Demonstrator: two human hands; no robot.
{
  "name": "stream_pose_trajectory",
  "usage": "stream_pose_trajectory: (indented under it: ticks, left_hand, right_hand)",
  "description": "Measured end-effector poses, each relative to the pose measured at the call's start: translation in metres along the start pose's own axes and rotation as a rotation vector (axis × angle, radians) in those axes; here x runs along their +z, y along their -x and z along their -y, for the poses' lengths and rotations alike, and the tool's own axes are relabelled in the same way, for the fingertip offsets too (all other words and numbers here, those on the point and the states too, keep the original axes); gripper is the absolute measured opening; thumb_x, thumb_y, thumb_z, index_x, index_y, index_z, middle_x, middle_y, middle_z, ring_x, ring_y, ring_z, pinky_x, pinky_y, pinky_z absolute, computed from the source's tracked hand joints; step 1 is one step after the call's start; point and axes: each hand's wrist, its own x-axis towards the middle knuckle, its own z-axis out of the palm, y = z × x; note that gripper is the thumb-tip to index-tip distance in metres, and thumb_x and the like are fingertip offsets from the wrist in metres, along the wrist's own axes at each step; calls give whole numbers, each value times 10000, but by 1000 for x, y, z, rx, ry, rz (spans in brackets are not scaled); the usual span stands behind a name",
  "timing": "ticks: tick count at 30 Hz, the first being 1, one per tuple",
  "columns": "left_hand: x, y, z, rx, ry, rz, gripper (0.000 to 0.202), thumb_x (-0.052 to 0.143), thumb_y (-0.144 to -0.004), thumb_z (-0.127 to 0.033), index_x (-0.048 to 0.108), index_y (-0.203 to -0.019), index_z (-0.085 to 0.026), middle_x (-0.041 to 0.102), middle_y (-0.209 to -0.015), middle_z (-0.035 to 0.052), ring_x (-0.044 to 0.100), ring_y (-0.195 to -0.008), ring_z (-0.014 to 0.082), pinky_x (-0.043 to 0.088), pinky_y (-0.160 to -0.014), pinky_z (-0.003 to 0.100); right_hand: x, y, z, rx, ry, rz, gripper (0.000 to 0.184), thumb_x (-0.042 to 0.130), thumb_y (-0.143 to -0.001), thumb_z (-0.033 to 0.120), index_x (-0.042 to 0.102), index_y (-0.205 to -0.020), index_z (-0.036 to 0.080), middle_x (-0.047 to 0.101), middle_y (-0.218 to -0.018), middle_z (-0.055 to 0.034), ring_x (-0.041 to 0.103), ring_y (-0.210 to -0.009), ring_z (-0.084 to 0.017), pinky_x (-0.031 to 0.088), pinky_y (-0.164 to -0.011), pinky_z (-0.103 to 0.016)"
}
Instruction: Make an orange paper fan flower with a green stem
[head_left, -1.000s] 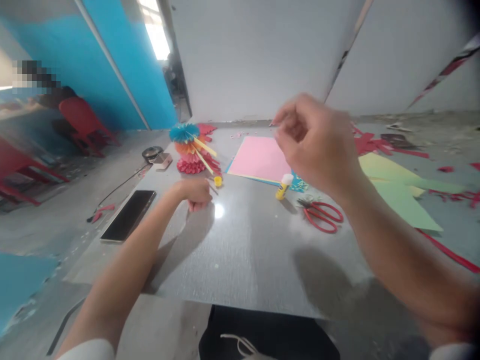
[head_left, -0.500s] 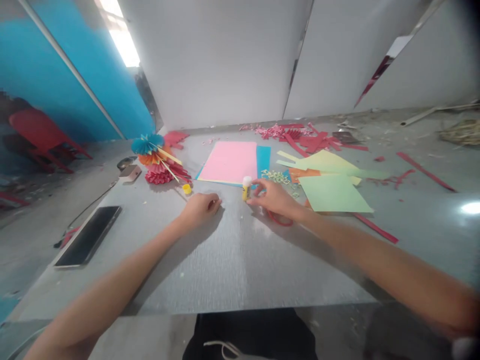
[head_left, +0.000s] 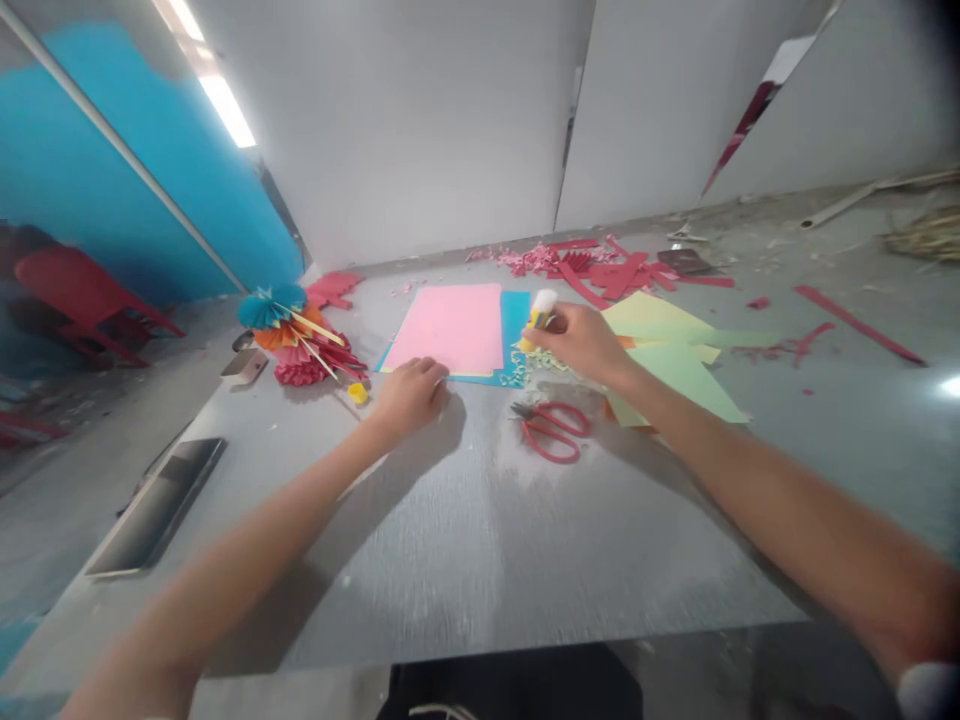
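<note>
Glue stick (head_left: 538, 316) is sitting clamped between the thumb and fingers of our right hand (head_left: 581, 343), tilting, white end up, by the right edge of a blue sheet (head_left: 516, 318). Nearest us, dark clothing (head_left: 510, 685) is showing below the grey table (head_left: 450, 560). At left, a phone (head_left: 159, 508) is lying flat; right of centre, red-handled scissors (head_left: 556, 435) are lying loose. Our left hand (head_left: 411, 395) is resting well apart from the right one, fingers curling at the near edge of a pink sheet (head_left: 450, 325); we cannot tell if it's pinching anything. A yellow cap (head_left: 358, 394) is lying left of it. Green paper (head_left: 686, 385) is lying partly behind our right forearm. Farther left, blue, orange and red paper fans (head_left: 270, 305) are bunching together. Red scraps (head_left: 622, 275) are piling up toward the pale wall (head_left: 420, 120). Far left, a red chair (head_left: 64, 290) is standing.
</note>
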Motion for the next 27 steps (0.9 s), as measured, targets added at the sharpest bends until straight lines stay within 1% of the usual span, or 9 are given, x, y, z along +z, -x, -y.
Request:
stream_pose_trajectory:
  ticks: [3,6,8,9,12,15,19,23,27]
  left_hand:
    - [2,-46,4,91,75,13,398,499,-966,-342,666,-1295,-194,603,-1431,152,540,-1345,316,395,-1119,474]
    - [12,-78,8,56,201,156,678,579,-910,-568,496,-1503,-251,372,-1637,154,356,-1509,345,322,-1193,499]
    - [21,-85,7,26,218,249,787,567,-900,-637,394,-1571,-265,283,-1677,172,251,-1554,381,255,-1217,553]
    - [26,-84,6,26,200,282,764,538,-920,-639,396,-1571,-265,280,-1677,179,211,-1563,401,206,-1222,599]
    - [39,-72,0,40,152,234,746,477,-939,-686,419,-1562,-281,245,-1693,158,144,-1566,450,114,-1213,673]
    - [44,-61,-6,18,130,168,684,455,-960,-672,478,-1519,-279,322,-1666,142,214,-1550,429,185,-1204,645]
    - [42,-61,-10,71,39,94,552,430,-1010,-580,571,-1405,-221,495,-1545,154,432,-1420,381,342,-1134,569]
    - [32,-67,-10,138,-68,123,385,424,-1046,-422,657,-1208,-164,665,-1294,165,610,-1201,304,482,-957,418]
    - [27,-66,-9,242,-73,92,322,492,-1017,-417,680,-1136,-183,720,-1149,129,672,-1054,272,520,-844,377]
  right_hand:
    - [-23,-11,-30,59,127,-60,206,710,-807,409,698,-883,218,742,-799,-50,681,-729,-228,442,-642,-321]
    - [-37,-21,-55,58,262,-140,186,717,-796,399,688,-852,224,748,-816,-76,689,-767,-263,454,-668,-346]
    - [-42,-34,-65,55,281,-149,173,710,-807,396,685,-849,230,751,-832,-82,690,-767,-269,453,-672,-356]
    - [-44,-43,-68,56,273,-146,171,709,-811,397,685,-854,233,754,-840,-81,691,-766,-270,450,-671,-358]
    - [-41,-72,-72,55,246,-139,174,721,-807,400,692,-874,242,763,-874,-86,694,-783,-277,445,-668,-363]
    - [-25,-91,-78,32,218,-140,179,724,-806,399,689,-892,246,763,-893,-94,692,-811,-283,448,-675,-362]
    - [-4,-94,-100,12,264,-132,179,726,-803,393,671,-884,243,749,-849,-89,676,-779,-272,437,-674,-351]
    - [5,-92,-125,36,364,-116,196,663,-852,400,655,-947,229,739,-835,-102,655,-750,-274,424,-675,-351]
    - [9,-94,-136,103,403,-127,286,588,-900,438,638,-1042,195,721,-825,-106,652,-757,-287,424,-685,-356]
